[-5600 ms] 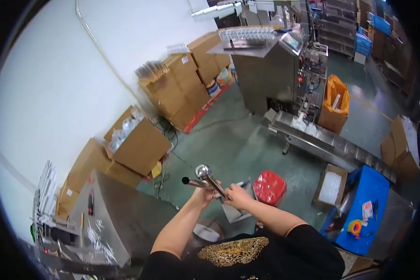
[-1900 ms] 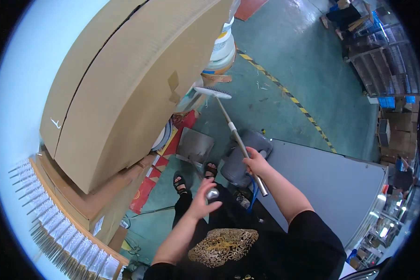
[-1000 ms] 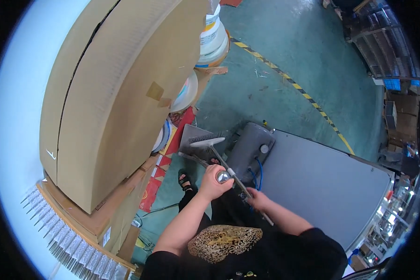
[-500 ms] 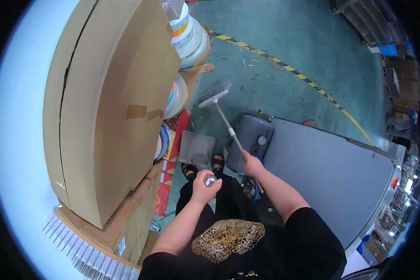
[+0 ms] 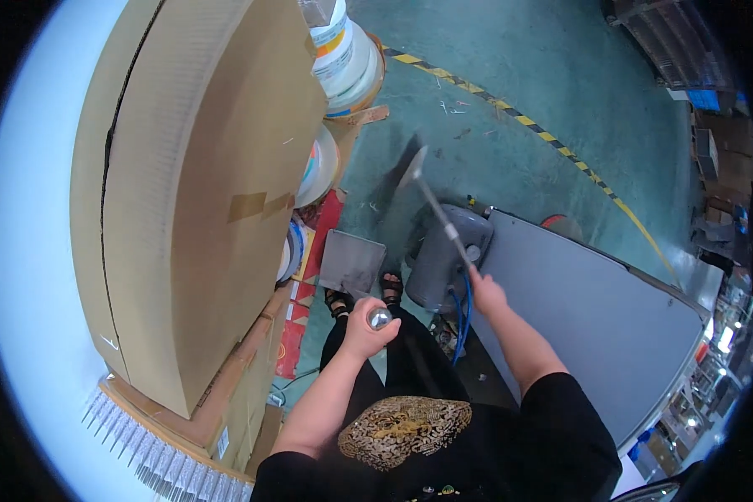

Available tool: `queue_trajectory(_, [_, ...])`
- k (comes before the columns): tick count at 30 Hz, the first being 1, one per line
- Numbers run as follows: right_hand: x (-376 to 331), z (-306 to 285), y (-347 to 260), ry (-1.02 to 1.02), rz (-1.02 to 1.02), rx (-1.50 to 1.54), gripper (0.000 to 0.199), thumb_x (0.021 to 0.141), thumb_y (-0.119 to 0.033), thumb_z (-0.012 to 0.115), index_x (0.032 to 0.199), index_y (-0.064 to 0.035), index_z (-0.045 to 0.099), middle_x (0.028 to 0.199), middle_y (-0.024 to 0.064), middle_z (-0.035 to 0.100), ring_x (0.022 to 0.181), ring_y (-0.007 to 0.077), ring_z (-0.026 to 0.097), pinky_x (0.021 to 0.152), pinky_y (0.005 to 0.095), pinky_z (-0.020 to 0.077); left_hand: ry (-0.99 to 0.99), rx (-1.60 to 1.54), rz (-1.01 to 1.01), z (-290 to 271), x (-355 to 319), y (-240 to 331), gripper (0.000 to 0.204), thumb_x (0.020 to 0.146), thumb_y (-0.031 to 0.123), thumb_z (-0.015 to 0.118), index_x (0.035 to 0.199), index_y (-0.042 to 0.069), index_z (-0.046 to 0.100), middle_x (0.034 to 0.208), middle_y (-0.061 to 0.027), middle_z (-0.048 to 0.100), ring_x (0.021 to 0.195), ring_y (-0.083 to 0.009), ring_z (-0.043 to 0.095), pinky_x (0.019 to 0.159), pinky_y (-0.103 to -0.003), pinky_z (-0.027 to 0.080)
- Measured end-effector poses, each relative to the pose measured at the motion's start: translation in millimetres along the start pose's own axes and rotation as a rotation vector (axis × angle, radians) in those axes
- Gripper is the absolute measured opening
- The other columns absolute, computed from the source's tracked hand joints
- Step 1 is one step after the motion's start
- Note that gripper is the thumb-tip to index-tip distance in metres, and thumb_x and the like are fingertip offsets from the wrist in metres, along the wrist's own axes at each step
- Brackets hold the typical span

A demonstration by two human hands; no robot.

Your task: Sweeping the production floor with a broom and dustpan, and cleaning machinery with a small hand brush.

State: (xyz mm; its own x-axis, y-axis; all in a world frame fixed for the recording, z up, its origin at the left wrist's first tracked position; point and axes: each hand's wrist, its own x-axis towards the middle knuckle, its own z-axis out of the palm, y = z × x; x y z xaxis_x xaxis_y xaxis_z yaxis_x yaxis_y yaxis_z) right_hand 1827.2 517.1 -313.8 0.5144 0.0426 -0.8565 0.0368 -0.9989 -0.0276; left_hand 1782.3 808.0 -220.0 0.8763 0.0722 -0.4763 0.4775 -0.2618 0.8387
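My left hand [image 5: 362,336] is closed around the upright handle of a grey dustpan [image 5: 351,258]; the handle's round shiny end shows above my fingers. The dustpan's pan lies on the floor just ahead of my feet. My right hand [image 5: 488,296] grips the pole of a broom [image 5: 437,211], which slants away to the far left. Its pale head is seen edge-on beyond the dustpan, with dark bristles blurred by motion. Whether the bristles touch the floor I cannot tell.
Tall cardboard boxes [image 5: 243,151] stand close on the left, with white reels [image 5: 347,63] beyond them. A grey tank [image 5: 450,255] and a large grey panel [image 5: 586,309] are on the right. Small scraps [image 5: 454,107] lie on the green floor near a yellow-black striped line [image 5: 527,124].
My right hand has moved right and slightly nearer. The broom head has turned and shifted to the right. My left hand and the dustpan have stayed almost in place.
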Motion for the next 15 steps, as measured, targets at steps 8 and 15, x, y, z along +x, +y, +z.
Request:
queue_trajectory(8, [-8.4, -88.2, 48.4, 0.316, 0.029, 0.351, 0.052, 0.07, -0.005, 0.044, 0.12, -0.0139, 0.037, 0.094, 0.0225, 0.054, 0.086, 0.0363, 0.052, 0.075, 0.0434, 0.0417, -0.018, -0.072, 0.027, -6.8, -28.4, 53.2, 0.028, 0.056, 0.016, 0.068, 0.073, 0.004, 0.05, 0.075, -0.0102, 0.049, 0.073, -0.0257, 0.05, 0.065, -0.031, 0.041])
queue_trajectory(15, [-8.6, -115.6, 34.0, -0.064, 0.005, 0.08, 0.054, 0.07, -0.004, 0.044, 0.121, -0.0192, 0.038, 0.094, 0.0193, 0.055, 0.087, 0.0338, 0.053, 0.073, 0.0405, 0.0431, -0.258, -0.024, 0.243, -58.8, -4.7, 163.3, 0.027, 0.055, 0.014, 0.067, 0.07, 0.005, 0.047, 0.074, -0.0079, 0.049, 0.077, -0.0225, 0.047, 0.069, -0.03, 0.037])
